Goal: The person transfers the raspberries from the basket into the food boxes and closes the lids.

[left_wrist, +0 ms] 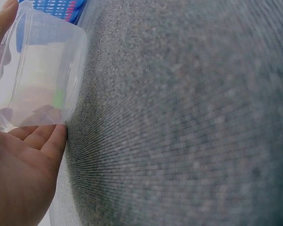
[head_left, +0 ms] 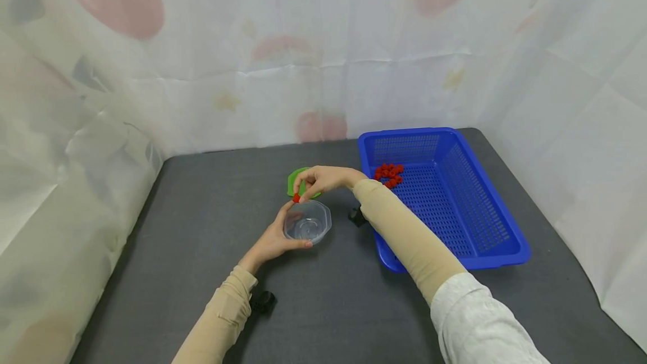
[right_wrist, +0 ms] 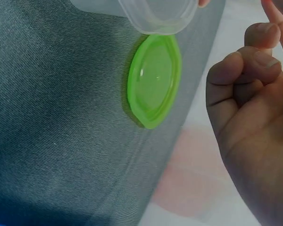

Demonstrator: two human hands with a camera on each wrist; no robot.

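My left hand grips a clear plastic container round its side, thumb at the near side and fingers at the far side. It stands with its opening up on the grey table. Above its far left rim, my right hand pinches a small red piece between thumb and fingertips, close to the left fingertips. What kind of piece it is, its size does not show. A green lid lies flat just behind the container, partly covered by the right hand; the right wrist view shows the lid whole.
A blue plastic basket stands on the right of the table. Several small red pieces lie in its left part, beside the right forearm. White printed curtains hang behind and at both sides.
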